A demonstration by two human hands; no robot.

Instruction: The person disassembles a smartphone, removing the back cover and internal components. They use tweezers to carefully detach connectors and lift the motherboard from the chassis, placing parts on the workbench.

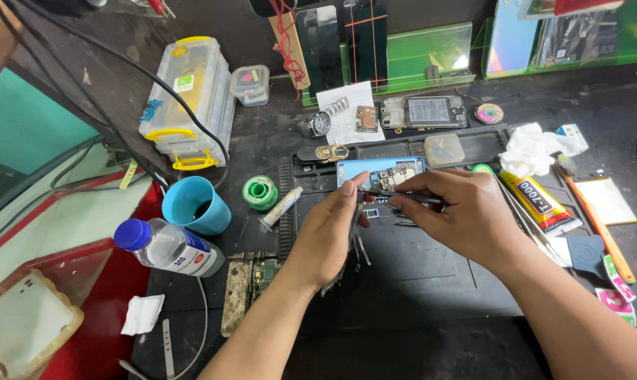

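Observation:
An opened blue phone (379, 171) lies on a dark repair mat (417, 257), its circuit board exposed. My right hand (466, 211) pinches a thin dark tool (403, 196) whose tip points left, just in front of the phone. My left hand (329, 236) rests on the mat with its thumb up against that tool tip, and several thin dark strips hang from its fingers. A small part lies on the mat between the hands; its kind is too small to tell.
Left of the mat lie a blue cup (195, 205), a solder spool (260, 192), a syringe (281, 207) and a clear bottle with blue cap (165, 246). A yellow glue tube (540, 203), white tissue (531, 150), another opened phone (423, 111), a wristwatch (320, 122) and a clear parts box (189, 98) surround it.

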